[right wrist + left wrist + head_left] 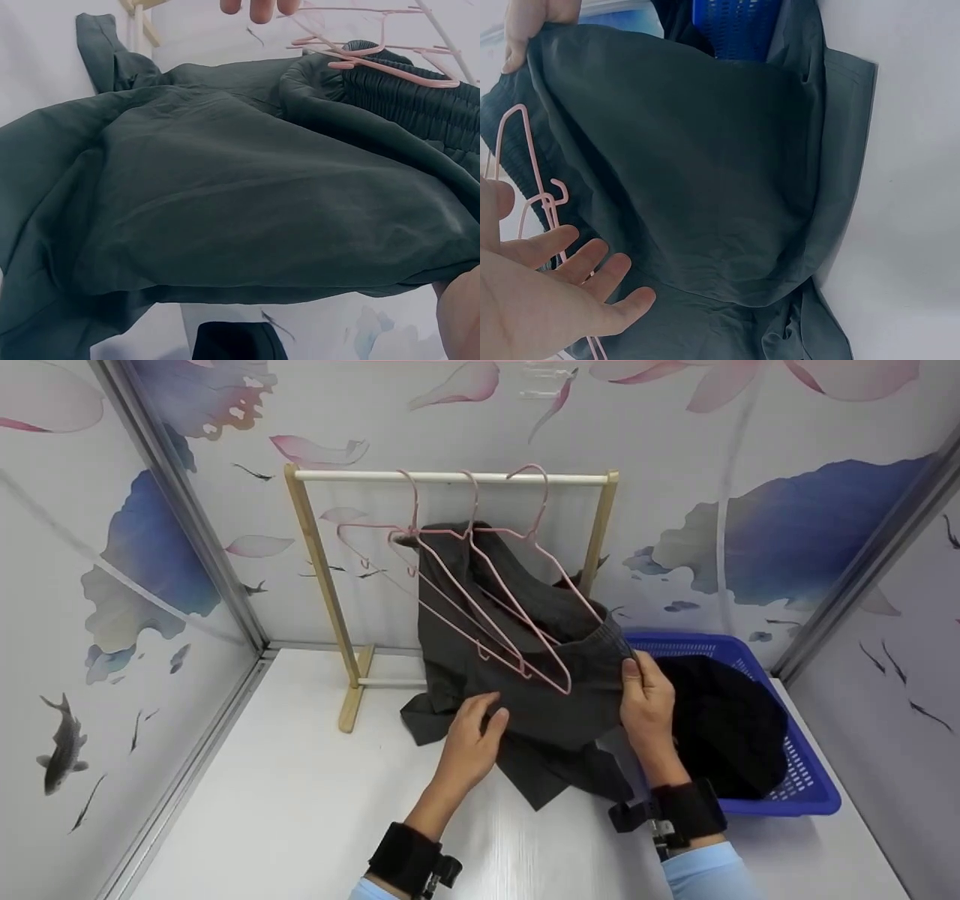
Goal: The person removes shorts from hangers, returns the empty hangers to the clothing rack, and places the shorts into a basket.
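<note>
Dark grey trousers (555,712) with a gathered elastic waistband (405,97) hang below the rack's rail. My right hand (649,705) grips the waistband at its right end, thumb on the near side. The rightmost pink hanger (574,585) runs down into the waist opening, its lower part hidden by the cloth. Two more pink hangers (501,577) cross in front of the trousers. My left hand (471,739), fingers spread and slightly bent, holds nothing and is close to the front of the trousers. In the left wrist view its fingers overlap a hanger (532,150).
A wooden rack (322,577) with a white rail (352,476) stands at the back of the white table (300,810). To the right is a blue basket (814,795) containing black cloth (727,727). Printed wall panels (675,420) enclose the table.
</note>
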### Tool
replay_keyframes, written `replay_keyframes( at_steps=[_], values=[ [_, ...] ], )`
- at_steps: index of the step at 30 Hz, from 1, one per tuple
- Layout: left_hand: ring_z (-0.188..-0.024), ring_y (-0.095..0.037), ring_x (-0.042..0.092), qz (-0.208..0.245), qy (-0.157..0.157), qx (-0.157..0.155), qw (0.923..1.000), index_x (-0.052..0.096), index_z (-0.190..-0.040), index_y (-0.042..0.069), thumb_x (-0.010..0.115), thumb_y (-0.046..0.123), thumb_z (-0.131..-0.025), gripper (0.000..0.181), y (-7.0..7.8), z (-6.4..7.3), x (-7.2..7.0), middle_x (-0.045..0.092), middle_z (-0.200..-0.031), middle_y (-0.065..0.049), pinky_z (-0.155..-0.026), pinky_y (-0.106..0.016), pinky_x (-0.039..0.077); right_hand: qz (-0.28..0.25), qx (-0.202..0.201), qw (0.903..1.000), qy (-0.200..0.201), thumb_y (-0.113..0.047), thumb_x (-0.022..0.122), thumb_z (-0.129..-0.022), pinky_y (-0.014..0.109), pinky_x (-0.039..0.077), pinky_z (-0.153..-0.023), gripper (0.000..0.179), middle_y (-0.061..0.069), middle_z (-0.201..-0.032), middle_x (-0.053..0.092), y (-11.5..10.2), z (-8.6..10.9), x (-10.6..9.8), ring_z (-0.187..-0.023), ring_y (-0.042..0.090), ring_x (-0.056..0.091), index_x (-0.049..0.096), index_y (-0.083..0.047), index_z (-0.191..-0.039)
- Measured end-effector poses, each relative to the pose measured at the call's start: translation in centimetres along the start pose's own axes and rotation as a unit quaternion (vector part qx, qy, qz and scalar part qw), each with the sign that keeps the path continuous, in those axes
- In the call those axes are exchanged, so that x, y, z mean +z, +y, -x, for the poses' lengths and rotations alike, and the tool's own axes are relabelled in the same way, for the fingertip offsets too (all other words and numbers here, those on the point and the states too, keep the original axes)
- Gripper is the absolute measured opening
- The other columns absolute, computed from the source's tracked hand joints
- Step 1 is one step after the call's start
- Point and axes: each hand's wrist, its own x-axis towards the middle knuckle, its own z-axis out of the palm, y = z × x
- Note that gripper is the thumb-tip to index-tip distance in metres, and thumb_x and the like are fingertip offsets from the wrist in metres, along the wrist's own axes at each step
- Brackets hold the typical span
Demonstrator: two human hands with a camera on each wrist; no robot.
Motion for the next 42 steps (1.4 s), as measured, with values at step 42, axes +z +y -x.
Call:
replay_keyframes(
  at_steps=[42],
  values=[
    [-0.141,-0.042,0.046,0.008,0.001,-0.022,0.9997,0.053,-0.145,-0.004,0.046,0.03,-0.111,0.048,-1.2,0.9,-0.3,0.051,-0.147,-0.024,-0.117,-0.055,0.036,0.013,0.087,0.9956,-0.031,-0.011,0.052,-0.108,0.016,0.046,-0.083,0.025,0.017,-0.112,0.072,3.6,3.9,-0.5,-0.095,0.001,0.061,0.072,0.001,-0.117]
  ],
)
